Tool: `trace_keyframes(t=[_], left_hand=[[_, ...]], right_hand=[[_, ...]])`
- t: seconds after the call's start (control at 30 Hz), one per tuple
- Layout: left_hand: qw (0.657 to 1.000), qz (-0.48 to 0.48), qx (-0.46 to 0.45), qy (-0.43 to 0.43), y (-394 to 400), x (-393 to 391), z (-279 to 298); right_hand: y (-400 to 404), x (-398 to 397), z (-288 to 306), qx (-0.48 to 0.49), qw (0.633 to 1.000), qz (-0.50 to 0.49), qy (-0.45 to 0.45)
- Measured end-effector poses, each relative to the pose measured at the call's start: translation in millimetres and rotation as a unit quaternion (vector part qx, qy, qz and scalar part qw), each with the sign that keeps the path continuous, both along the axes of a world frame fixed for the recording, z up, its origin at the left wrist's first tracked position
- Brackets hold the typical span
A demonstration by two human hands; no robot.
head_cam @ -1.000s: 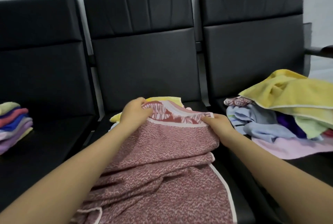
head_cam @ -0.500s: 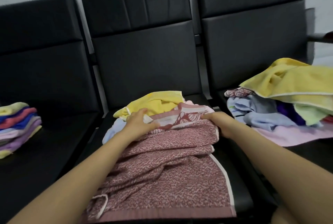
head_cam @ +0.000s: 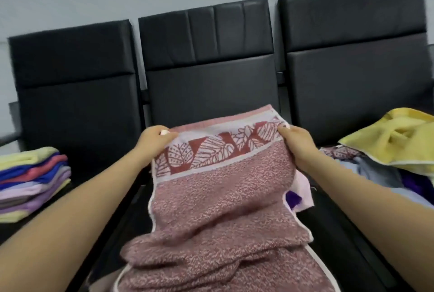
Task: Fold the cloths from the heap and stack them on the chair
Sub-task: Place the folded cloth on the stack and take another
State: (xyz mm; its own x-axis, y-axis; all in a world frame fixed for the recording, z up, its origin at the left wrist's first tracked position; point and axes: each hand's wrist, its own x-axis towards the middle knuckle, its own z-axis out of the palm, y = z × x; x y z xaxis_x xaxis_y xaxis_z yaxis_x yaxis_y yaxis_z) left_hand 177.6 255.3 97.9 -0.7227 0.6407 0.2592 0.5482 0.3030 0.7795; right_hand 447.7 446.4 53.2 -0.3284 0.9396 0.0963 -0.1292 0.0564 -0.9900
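- Closest to the camera, the lower part of the pink towel [head_cam: 223,209] is bunched up in loose folds on the middle chair [head_cam: 211,85] seat, white trim running down its right edge.
- Further up, the towel's end with the red leaf border is lifted off the seat and stretched flat between both hands.
- Left hand [head_cam: 155,141] pinches the towel's upper left corner, thumb on top, fingers curled under.
- Right hand [head_cam: 298,144] grips the upper right corner the same way.
- Just right of the towel, a bit of lilac and purple cloth peeks out from behind it.
- Further right of the towel, on the next seat, sits the heap [head_cam: 385,162], a yellow towel on top.
- Left of the towel, on the other seat, there's the folded stack [head_cam: 32,181]: yellow, blue, pink and purple layers.
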Motion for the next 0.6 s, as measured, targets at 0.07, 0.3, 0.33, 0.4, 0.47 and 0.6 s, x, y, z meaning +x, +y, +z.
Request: trace_keyframes(t=[0.07,0.3,0.33,0.4,0.47,0.6], left_hand=[[0.996,0.042,-0.007,0.072,14.2,-19.1,13.5],[0.983,0.137,-0.088,0.09,49.7,2.8,-19.4],[0.987,0.115,-0.082,0.072,48.3,11.5,-30.0],[0.995,0.081,-0.052,0.022,30.0,35.9,-49.4],[0.998,0.056,-0.001,-0.005,9.5,61.8,-61.0],[0.998,-0.034,0.053,0.016,-42.8,121.9,-74.3]], right_hand=[[12.8,-20.6,11.6,0.026,0.999,-0.035,-0.03],[-3.6,-43.7,-9.8,0.131,0.898,-0.088,-0.41],[-14.6,-39.7,-14.7,0.169,0.894,-0.072,-0.409],[-43.8,-23.2,-26.8,0.237,0.887,-0.046,-0.394],[-70.9,-5.0,-31.4,0.261,0.898,-0.032,-0.353],[-127.7,33.5,-36.5,0.262,0.922,0.041,-0.28]])
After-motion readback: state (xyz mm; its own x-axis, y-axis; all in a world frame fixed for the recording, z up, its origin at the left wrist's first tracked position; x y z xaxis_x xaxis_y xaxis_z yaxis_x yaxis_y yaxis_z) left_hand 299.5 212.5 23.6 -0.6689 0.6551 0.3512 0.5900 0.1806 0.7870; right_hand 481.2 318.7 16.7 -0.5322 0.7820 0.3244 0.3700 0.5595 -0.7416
